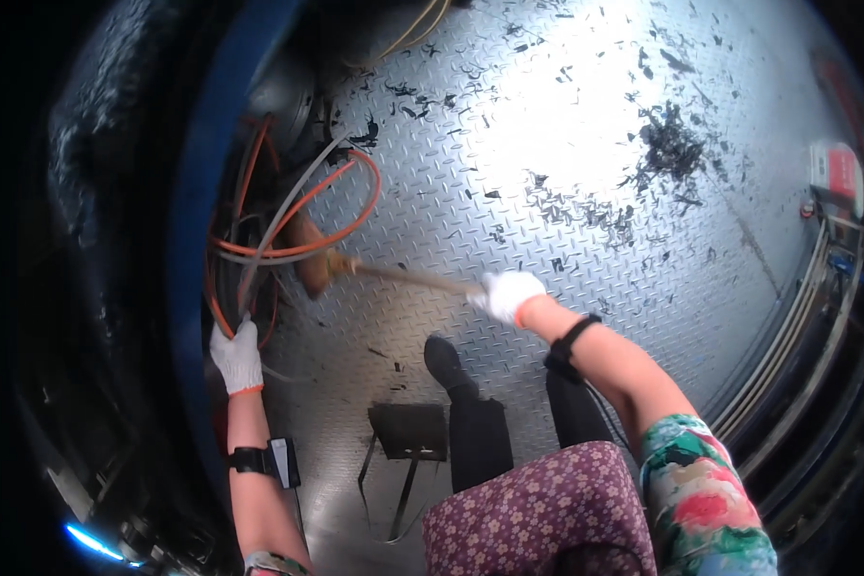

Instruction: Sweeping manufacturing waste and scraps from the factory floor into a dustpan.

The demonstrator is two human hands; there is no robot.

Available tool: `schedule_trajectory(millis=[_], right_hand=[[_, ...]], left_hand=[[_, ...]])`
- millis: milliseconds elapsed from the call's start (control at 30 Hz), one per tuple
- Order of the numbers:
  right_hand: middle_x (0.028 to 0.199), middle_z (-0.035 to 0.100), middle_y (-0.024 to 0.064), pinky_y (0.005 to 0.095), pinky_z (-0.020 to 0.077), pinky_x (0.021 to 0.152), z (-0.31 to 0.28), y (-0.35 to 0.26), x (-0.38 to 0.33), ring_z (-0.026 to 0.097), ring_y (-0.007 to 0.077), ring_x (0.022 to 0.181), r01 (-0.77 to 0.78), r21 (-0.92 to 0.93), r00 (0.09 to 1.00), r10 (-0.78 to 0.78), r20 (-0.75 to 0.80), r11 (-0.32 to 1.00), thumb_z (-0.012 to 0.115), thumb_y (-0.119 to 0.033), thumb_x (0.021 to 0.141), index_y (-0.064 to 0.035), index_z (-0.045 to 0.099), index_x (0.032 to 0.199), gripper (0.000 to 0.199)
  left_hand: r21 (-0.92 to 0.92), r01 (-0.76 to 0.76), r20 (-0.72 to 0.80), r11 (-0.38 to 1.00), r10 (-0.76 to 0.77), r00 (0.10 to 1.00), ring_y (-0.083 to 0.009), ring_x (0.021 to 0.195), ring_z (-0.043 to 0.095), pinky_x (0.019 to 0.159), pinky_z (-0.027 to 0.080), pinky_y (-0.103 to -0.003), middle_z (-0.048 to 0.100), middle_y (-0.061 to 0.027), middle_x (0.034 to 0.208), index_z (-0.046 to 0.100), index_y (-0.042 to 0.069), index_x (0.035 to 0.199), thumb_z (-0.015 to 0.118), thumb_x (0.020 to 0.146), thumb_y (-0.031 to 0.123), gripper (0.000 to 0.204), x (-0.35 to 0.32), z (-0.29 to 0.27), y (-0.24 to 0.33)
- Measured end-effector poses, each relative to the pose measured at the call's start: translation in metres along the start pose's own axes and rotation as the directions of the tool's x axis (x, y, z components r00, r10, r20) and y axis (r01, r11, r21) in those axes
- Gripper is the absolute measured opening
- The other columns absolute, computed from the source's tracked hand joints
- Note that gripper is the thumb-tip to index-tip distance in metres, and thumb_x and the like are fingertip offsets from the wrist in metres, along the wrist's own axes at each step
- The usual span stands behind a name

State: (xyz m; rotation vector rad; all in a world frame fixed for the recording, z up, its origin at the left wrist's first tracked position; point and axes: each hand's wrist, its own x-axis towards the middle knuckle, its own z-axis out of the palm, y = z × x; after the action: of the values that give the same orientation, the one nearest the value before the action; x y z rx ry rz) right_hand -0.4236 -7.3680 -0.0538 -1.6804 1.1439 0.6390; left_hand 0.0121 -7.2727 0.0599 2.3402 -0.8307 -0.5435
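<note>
My right hand (pixel 512 296), in a white knit glove, is closed around the wooden handle of a broom (pixel 408 276). The handle runs left to a brown, motion-blurred broom head (pixel 311 273), which lies partly behind looped hoses. My left hand (pixel 236 355), gloved the same way, is closed on the lower part of the bundle of orange and grey hoses (pixel 378 197) beside a blue machine edge. Which strands sit inside the fingers is partly hidden. Dark scraps (pixel 672 144) lie scattered over the metal floor, thickest at the far right.
The floor (pixel 432 221) is diamond-patterned metal plate with a bright glare. A small dark stool (pixel 408 429) stands left of my legs. A blue machine frame (pixel 202 182) borders the left. Along the right are metal rails (pixel 787 317) and a red-and-white container (pixel 838 176).
</note>
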Motion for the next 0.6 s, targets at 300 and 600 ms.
schedule_trajectory(millis=[300, 600], right_hand=[[0.12, 0.07, 0.022, 0.0427, 0.0495, 0.1, -0.059, 0.127, -0.047, 0.066, 0.0383, 0.114, -0.259, 0.183, 0.919, 0.3, -0.256, 0.949, 0.052, -0.061, 0.094, -0.0084, 0.062, 0.135, 0.067], [0.087, 0.07, 0.0184, 0.0409, 0.0513, 0.073, -0.054, 0.217, -0.276, 0.067, 0.0294, 0.079, -0.594, 0.643, 0.526, 0.838, -0.144, 0.484, 0.053, -0.058, 0.097, 0.0008, 0.071, 0.102, 0.062]], left_hand=[[0.084, -0.095, -0.036, 0.992, 0.098, 0.995, -0.0262, 0.089, 0.07, 0.083, 0.052, -0.034, 0.074, -0.0138, 0.1, 0.068, -0.004, 0.111, 0.068, 0.082, 0.005, 0.03, -0.017, 0.0, 0.009], [0.631, -0.094, 0.023, 0.77, 0.103, 0.994, -0.0366, 0.12, 0.059, 0.103, 0.046, -0.046, 0.064, -0.0174, 0.13, 0.067, 0.011, 0.123, 0.072, 0.075, 0.024, 0.05, 0.012, 0.055, -0.052]])
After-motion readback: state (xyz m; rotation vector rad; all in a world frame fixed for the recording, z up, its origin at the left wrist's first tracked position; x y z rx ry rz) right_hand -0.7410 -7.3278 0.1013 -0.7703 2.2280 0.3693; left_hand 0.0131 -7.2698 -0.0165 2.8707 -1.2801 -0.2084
